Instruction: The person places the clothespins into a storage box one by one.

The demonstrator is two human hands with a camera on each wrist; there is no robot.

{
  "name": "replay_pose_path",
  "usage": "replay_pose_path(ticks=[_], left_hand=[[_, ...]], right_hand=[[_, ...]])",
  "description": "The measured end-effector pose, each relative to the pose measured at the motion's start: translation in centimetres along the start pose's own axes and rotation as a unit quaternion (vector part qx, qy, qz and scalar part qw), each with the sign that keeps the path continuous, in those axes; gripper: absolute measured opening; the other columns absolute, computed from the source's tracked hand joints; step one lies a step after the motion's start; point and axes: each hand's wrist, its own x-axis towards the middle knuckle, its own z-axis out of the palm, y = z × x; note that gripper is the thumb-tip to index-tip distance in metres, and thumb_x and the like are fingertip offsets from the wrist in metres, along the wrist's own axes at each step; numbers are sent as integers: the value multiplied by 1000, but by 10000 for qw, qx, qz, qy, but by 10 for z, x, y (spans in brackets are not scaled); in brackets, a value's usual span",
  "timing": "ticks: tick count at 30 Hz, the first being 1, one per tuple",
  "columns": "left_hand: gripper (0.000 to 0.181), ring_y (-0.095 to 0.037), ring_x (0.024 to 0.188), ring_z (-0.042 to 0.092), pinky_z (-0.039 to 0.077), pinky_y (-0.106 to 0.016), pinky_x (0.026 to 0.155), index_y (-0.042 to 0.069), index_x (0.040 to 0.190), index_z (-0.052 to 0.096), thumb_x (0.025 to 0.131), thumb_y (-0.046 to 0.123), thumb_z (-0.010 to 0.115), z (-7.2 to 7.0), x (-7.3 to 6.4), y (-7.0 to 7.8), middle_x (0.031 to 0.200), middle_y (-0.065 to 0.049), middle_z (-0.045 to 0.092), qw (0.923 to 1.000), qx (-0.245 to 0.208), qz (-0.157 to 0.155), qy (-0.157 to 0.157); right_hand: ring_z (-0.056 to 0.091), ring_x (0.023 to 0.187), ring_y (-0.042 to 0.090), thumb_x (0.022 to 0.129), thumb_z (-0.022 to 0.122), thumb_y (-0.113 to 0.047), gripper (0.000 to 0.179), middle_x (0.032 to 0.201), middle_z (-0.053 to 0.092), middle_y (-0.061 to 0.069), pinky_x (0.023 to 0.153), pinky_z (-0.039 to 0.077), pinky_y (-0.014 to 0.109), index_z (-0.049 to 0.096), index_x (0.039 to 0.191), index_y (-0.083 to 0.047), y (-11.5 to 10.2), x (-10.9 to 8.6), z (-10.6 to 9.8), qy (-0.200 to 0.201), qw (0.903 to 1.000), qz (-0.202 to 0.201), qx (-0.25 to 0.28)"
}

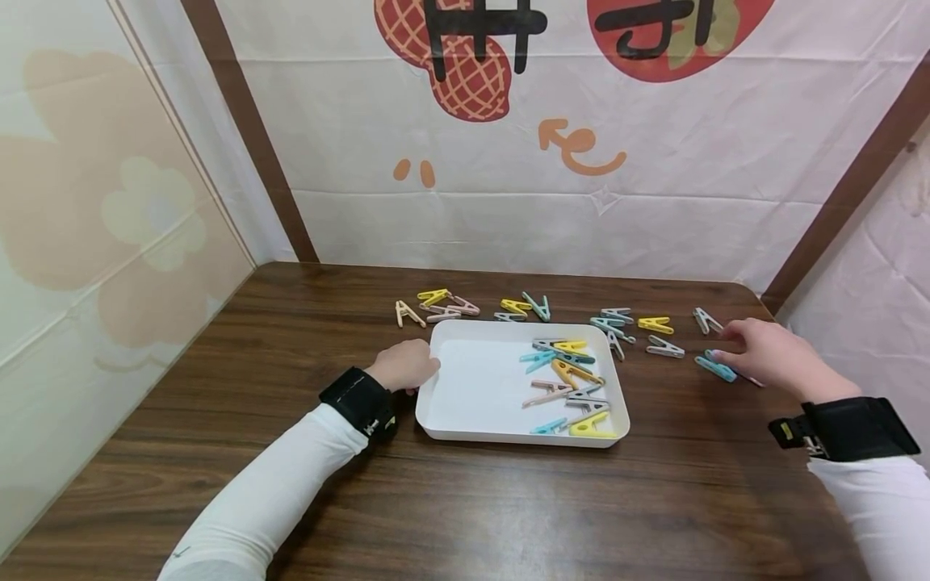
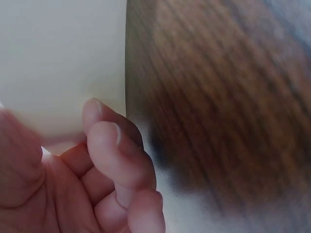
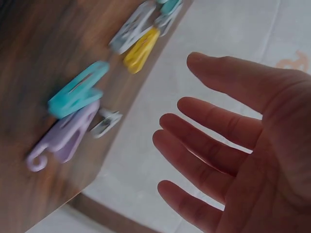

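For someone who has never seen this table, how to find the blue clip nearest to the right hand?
On the brown table, look right of the white tray to the right hand. At its fingertips, in the head view, lies the blue clip. Its colour sets it apart from the purple clip and grey clip beside it.

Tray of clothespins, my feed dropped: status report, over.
Left hand gripping tray at left edge. Right hand open near blue clothespin. Clothespins on tray's right side. Purple clothespin crowding blue.
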Motion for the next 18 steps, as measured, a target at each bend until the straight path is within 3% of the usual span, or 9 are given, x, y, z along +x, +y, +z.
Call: replay_pose_path(ticks=[12,18], left_hand=[[29,-18,51,58,41,-31,52,1,102,64,100,22,43,1,3,0,63,-7,61,10000,-17,-13,-19],[29,-19,51,58,41,-31,52,0,101,64,100,21,43,0,2,-1,64,-7,61,10000,-22,-18,-10]], right_hand=[[54,70,28,78,76,-21,41,79,61,16,61,43,49,58,98,10,33,-1,19,-292,9985,440,-176],[58,80,38,74,77,-10,50,92,60,29,66,46,53,55,110,15,49,2,27,-256,9980,487,-318]])
